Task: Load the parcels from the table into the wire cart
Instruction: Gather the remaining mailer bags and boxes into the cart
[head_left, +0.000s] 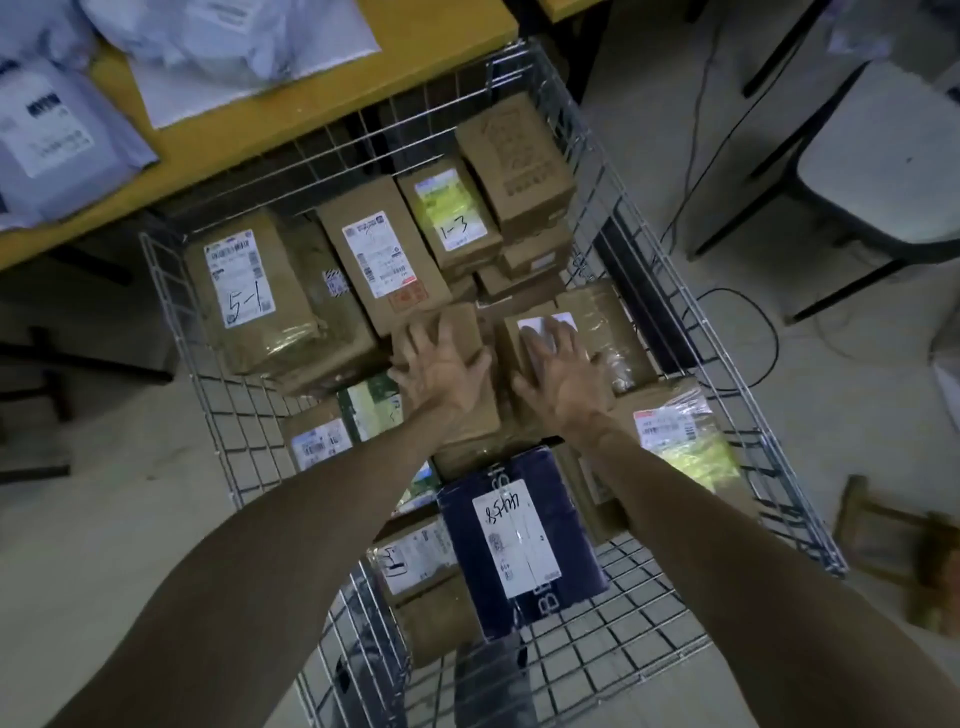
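Observation:
The wire cart (171, 312) stands below me against the yellow table (311, 104), holding several brown cardboard parcels. My left hand (441, 364) lies flat with spread fingers on a small brown box (457, 327) in the cart's middle. My right hand (561, 369) presses flat on a neighbouring brown box (597, 317) that carries a white label. A dark blue box (519, 540) with a white label lies nearer to me between my forearms. On the table lie grey poly mailer parcels (57, 135) and a white one (234, 47).
A large box marked 5-1 (249, 291) fills the cart's left side; a box marked 1-3 (452, 213) sits at the far end. A black-legged chair (883, 171) and cables on the floor are to the right. A wooden stool (904, 545) lies tipped at lower right.

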